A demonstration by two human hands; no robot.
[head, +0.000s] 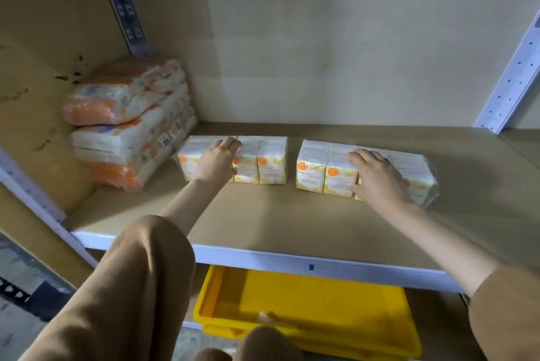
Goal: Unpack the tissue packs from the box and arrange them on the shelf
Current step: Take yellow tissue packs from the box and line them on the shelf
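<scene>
Two bundles of yellow-and-white tissue packs stand side by side on the brown shelf (263,220), a gap between them. My left hand (217,160) lies over the top and front of the left tissue bundle (271,164), fingers curled on its upper edge. My right hand (377,176) grips the right tissue bundle (315,172) from the front and top, covering its middle packs. Both bundles rest on the shelf board. The box is not in view.
A stack of orange-and-white wrapped packs (131,123) sits at the shelf's left back corner, close to the left bundle. White metal uprights (508,80) frame the shelf. A yellow plastic bin (306,311) sits on the level below. Bare board lies in front and to the right.
</scene>
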